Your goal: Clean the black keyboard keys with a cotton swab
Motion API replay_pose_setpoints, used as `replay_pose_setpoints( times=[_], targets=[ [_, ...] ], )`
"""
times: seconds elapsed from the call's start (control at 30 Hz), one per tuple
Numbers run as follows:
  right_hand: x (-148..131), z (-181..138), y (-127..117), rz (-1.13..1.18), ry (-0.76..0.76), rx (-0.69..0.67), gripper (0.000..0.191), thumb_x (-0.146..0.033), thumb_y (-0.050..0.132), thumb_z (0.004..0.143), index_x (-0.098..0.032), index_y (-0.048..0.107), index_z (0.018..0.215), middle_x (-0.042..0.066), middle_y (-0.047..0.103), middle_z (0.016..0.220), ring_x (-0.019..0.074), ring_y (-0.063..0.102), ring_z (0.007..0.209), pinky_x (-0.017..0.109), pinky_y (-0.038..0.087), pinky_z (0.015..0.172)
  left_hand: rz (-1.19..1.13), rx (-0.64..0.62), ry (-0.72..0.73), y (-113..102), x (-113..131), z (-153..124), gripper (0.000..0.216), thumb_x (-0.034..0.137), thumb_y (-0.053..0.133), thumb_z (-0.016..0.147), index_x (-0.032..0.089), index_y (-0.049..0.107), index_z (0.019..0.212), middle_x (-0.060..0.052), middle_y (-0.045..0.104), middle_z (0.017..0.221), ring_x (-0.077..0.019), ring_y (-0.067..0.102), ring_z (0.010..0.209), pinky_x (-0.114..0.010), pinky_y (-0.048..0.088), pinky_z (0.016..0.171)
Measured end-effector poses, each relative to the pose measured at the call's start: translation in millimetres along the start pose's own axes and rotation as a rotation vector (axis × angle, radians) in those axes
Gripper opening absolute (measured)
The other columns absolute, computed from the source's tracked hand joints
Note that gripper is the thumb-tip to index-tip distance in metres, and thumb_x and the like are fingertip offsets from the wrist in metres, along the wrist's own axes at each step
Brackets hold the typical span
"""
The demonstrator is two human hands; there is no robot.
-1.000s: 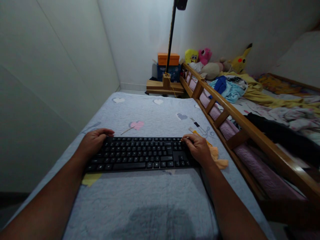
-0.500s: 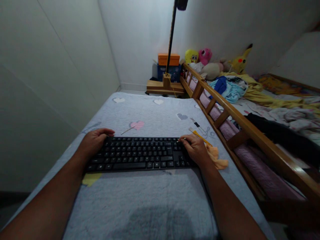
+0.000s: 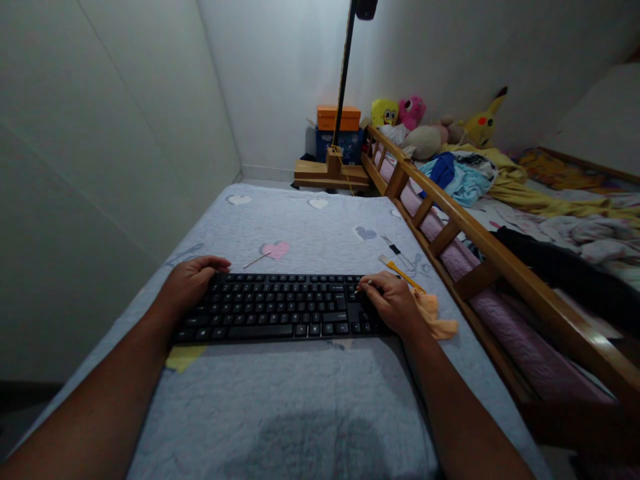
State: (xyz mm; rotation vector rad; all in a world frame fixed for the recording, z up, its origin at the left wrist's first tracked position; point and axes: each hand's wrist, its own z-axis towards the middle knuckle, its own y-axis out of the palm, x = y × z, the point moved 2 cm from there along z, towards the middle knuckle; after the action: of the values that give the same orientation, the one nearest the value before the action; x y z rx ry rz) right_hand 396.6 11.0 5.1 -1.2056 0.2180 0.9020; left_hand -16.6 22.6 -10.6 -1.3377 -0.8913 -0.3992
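A black keyboard (image 3: 280, 307) lies flat on the bed's heart-patterned sheet. My left hand (image 3: 190, 283) is closed round its left end, thumb near the upper left keys. In my right hand (image 3: 390, 299) a cotton swab (image 3: 363, 285) is pinched, its tip at the keys left of the number pad. That hand covers the number pad and most of the swab. Another cotton swab (image 3: 257, 260) rests behind the keyboard, partly over a pink heart. Behind my right hand lie a yellow-handled brush (image 3: 404, 275) and a thin metal tool with a black middle (image 3: 395, 249). An orange cloth (image 3: 435, 317) lies beside my right wrist.
A wooden bed rail (image 3: 460, 220) runs along the right side, with clothes (image 3: 460, 177) and plush toys beyond it. At the far end a wooden stand (image 3: 333, 175) holds a dark pole. Behind it are an orange box (image 3: 339, 118) and a blue box. A pale wall borders the left.
The swab's tip in my right hand has moved slightly down and toward me over the keys. My left hand and the keyboard stay in place.
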Motion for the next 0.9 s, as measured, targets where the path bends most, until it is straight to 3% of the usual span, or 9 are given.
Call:
replay_pose_setpoints(
  times=[0.33,0.9],
  targets=[
    [6.1,4.3,7.6,0.04,-0.002,0.088,0.018,-0.021,0.058,0.093,-0.024,0.075,0.089,0.005,0.077,0.089,0.0223,0.07,0.087,0.035,0.051,0.082,-0.011,0.017,0.003,0.1,-0.4,0.0,0.04,0.036,0.048,0.061,0.021,0.073,0.088,-0.005,0.079,0.095,-0.0281,0.07,0.096,-0.04,0.051,0.098],
    [3.9,-0.5,-1.8,0.031,0.029,0.047,0.019,-0.023,0.056,0.092,-0.022,0.073,0.084,0.005,0.075,0.083,0.0218,0.068,0.082,0.034,0.049,0.08,-0.003,0.017,-0.004,-0.6,3.2,-2.4,0.04,0.036,0.047,0.062,0.021,0.073,0.089,-0.005,0.079,0.096,-0.0272,0.07,0.096,-0.04,0.051,0.1]
  ],
)
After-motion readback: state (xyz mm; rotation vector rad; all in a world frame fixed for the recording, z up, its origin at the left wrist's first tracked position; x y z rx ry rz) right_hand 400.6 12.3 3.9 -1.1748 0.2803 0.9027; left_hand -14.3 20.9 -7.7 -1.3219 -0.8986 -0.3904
